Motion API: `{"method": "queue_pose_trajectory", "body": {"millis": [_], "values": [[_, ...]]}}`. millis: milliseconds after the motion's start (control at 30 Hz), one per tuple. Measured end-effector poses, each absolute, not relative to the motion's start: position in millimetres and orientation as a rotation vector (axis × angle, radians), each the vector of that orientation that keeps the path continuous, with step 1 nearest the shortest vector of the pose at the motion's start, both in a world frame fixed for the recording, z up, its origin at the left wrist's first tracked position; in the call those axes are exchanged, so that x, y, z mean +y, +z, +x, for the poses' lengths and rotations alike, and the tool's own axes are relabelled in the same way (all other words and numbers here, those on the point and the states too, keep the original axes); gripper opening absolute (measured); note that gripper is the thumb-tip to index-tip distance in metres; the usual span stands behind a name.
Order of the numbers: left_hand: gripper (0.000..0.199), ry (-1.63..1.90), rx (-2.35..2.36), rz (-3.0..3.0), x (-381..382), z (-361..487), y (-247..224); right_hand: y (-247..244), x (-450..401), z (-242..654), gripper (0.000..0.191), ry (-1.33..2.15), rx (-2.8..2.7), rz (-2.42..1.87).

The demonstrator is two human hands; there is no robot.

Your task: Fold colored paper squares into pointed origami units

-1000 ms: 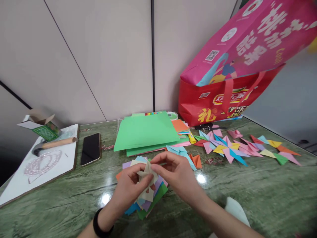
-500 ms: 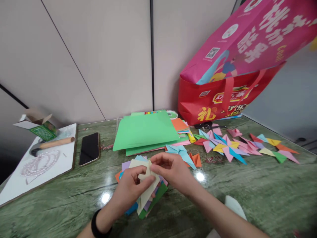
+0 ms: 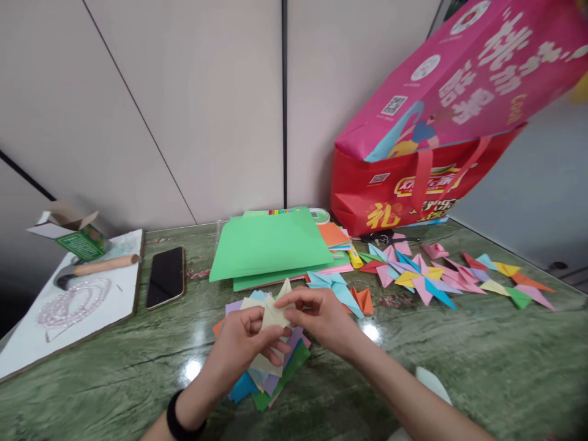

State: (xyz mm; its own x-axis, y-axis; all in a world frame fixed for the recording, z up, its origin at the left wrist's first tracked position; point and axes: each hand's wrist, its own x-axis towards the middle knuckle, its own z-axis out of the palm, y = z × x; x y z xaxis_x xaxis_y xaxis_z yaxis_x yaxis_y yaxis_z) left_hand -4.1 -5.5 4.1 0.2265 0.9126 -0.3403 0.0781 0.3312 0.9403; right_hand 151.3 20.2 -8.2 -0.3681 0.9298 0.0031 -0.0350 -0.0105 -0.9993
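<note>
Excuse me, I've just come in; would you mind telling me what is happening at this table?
A person is handling a small folded cream paper, its pointed tip upward. The left hand grips it while the fingers of the right hand pinch it from the other side. Just below the hands lies a loose pile of colored paper. Folded paper shapes are spread to the right, and a phone lies to the left.

Both bare forearms (image 3: 395, 383) were angled inward from the lower edge of the view, wrists (image 3: 356, 344) apart. The left hand (image 3: 241, 340) was set in a pinch, thumb (image 3: 269, 335) extended inward; the right hand (image 3: 324, 318) pinched opposite, index finger (image 3: 294, 296) above thumb.
</note>
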Motion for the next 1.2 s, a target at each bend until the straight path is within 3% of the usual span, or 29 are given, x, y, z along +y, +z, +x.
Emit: {"method": "queue_pose_trajectory", "body": {"millis": [433, 700, 867, 1067, 1200], "values": [[0.031, 0.711, 1.005, 0.963, -6.5, -10.2, -0.5, -10.7, 18.2, 153.5, 0.029, 1.575, -1.431, -0.962], [0.046, 0.762, 0.941, 0.973, -4.9, -10.3, -0.1, -15.6, 26.3, 154.6, 0.030, 1.496, -1.399, -0.958], [0.035, 0.801, 1.109, 0.961, -3.6, -6.2, -0.1, -19.4, 22.9, 145.9, 0.012, 1.493, -1.320, -0.996], [0.022, 0.701, 1.321, 1.264, -2.1, -6.5, -2.0, -24.0, 19.1, 138.5, 0.010, 1.385, -1.378, -1.185], [0.021, 0.621, 1.530, 1.731, 0.3, -14.5, -4.7, -21.3, 31.9, 155.1, 0.015, 1.113, -1.440, -1.224]]}}
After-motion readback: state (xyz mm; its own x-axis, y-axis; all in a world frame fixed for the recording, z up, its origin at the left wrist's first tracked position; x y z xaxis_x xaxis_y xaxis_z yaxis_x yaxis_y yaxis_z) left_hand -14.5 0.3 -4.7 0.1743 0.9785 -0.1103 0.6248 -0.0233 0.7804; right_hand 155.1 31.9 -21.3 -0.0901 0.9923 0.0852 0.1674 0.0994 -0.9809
